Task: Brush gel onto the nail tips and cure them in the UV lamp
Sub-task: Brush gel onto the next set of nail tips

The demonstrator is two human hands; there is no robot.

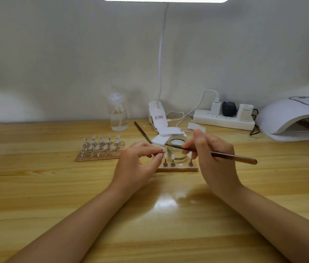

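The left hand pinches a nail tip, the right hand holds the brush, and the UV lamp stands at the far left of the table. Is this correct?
Not quite. The head view shows the UV lamp at the far right of the table. The rest holds: the left hand pinches a nail tip, the right hand holds the brush.

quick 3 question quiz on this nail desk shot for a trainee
1. True or false: the right hand holds the brush.
2. What does the left hand pinch? A) nail tip on a stand B) bottle C) plug
3. On which side of the table does the UV lamp sit?

Key: 1 true; 2 A, the nail tip; 3 the person's right.
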